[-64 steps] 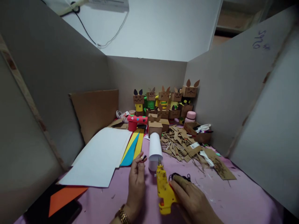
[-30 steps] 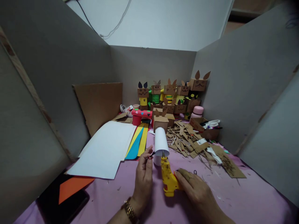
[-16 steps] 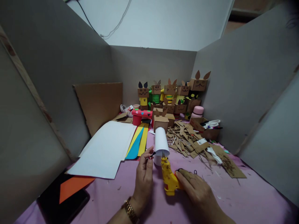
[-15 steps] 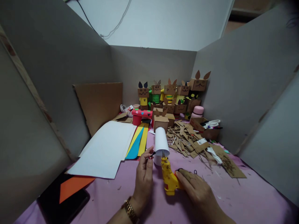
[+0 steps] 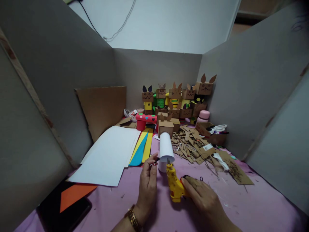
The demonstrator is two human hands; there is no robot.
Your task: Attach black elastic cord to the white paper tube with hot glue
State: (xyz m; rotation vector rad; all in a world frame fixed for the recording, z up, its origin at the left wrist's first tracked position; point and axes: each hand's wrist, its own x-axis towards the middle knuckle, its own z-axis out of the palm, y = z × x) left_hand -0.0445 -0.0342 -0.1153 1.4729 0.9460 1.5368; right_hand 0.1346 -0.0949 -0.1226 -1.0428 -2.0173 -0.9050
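Note:
My right hand (image 5: 204,196) is wrapped round the handle of a yellow hot glue gun (image 5: 175,185). The gun's metal nozzle points up and away from me, close to the open end of a white paper tube (image 5: 166,145). That tube lies over another short white paper roll (image 5: 162,166), partly hidden beneath it. Left of the nozzle, my left hand (image 5: 148,180) pinches a small dark piece (image 5: 156,160) between thumb and finger; its exact kind is too small to make out. Just behind the tube is a cardboard box head (image 5: 165,128) with ears.
White sheets (image 5: 106,158) and yellow and blue paper strips (image 5: 140,148) lie left. Cardboard scraps (image 5: 187,145) heap up right, before a box with scissors (image 5: 218,129). Box-headed figures (image 5: 175,93) crowd the back. A black tablet-like slab (image 5: 79,211) lies front left, under orange paper (image 5: 74,193).
The view has shifted very slightly. Both hands, the glue gun and the paper tube keep nearly the same places.

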